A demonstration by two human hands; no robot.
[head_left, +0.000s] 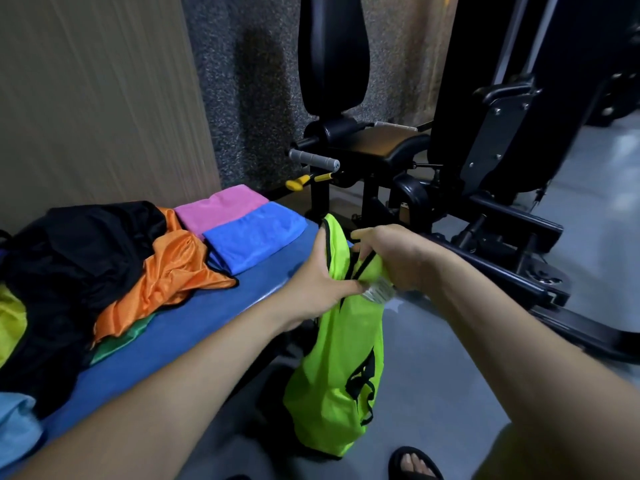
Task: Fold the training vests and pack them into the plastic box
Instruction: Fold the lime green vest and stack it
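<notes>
I am gripping the lime vest (337, 355) with both hands, left hand (317, 289) and right hand (391, 254), fingers curled round its top (black-trimmed), hanging beside the blue surface (194, 327).

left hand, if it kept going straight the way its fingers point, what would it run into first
The left hand points right, toward the right hand. It already pinches the neon green vest, so past that fabric it would probably meet the right hand's fingers first, though depth is unclear.

Pink towel (221, 206), blue towel (252, 237), black gym machine (450, 161), blue bench (194, 317), sandalled foot (414, 464)
</notes>
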